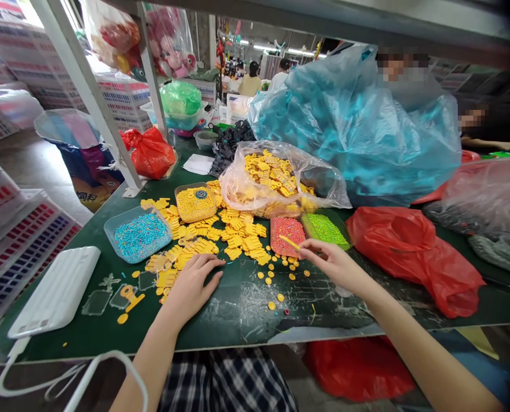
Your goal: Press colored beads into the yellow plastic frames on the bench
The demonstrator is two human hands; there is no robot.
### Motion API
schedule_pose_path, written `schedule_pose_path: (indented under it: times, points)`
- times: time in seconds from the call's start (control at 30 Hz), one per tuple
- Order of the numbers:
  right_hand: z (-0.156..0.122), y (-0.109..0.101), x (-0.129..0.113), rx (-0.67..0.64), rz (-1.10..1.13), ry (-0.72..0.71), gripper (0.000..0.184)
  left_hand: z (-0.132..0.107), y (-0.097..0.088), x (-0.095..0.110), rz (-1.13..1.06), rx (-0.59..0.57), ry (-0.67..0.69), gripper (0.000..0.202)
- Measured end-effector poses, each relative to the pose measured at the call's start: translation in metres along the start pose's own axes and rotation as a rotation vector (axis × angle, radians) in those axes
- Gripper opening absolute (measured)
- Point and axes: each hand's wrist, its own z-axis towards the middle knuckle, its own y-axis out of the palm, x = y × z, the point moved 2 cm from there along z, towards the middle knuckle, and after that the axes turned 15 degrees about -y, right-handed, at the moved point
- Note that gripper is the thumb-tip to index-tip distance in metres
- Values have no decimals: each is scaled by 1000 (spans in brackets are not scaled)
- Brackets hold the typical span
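Observation:
My right hand [333,264] pinches a thin yellow stick [289,242] whose tip reaches over a tray of red pellets [287,229]. Just right of that tray lies another tray of green pellets [326,228]. My left hand [195,286] rests on the table, fingers stretched out and slightly apart, at the edge of a heap of flat yellow plastic parts [240,232]. Small yellow discs [271,305] are scattered between the hands. Behind my left hand are a tray of blue pellets [138,233] and one of yellow pellets [195,201].
An open clear bag of yellow parts [276,177] lies beyond the heap. Large blue bags [345,126] fill the back, with a red bag [401,240] at right. A white power bank [55,290] with a cable sits left. Metal posts [87,91] frame the table; people are behind.

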Motion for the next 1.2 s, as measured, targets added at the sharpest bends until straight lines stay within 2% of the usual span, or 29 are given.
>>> schedule_pose_path:
  times: [0.1,0.2,0.33,0.4,0.47,0.57,0.67,0.77,0.87,0.97,1.1,1.2]
  points:
    - [35,-10,-1,46,150,-26,45,0,0,-1,3,5,-11,27]
    - [82,-25,12,131,156,-79,43,0,1,-2,-6,9,-21,27]
    - [147,-50,43,453,-181,-148,33,-1,0,-2,-29,19,-7,26]
    - [163,-51,53,501,-352,-151,29,-1,-2,-1,-40,25,2,25]
    - [160,-42,52,477,-437,-192,30,-2,-4,-1,-43,31,5,25]
    - [126,-15,36,441,-476,-336,30,-3,-4,6,-41,12,35,24]
    - [87,11,18,434,-507,-415,27,-7,1,23,-38,-54,98,22]
    - [66,24,11,427,-556,-472,28,-11,12,47,23,-138,179,30]
    - [61,29,11,398,-624,-554,26,-9,33,67,148,-198,263,51]
    - [62,34,14,359,-637,-569,24,4,61,76,257,-181,317,64]
    - [64,47,17,281,-588,-527,28,25,91,85,302,-162,408,57]
    - [62,55,16,247,-564,-546,28,34,95,92,321,-135,499,51]
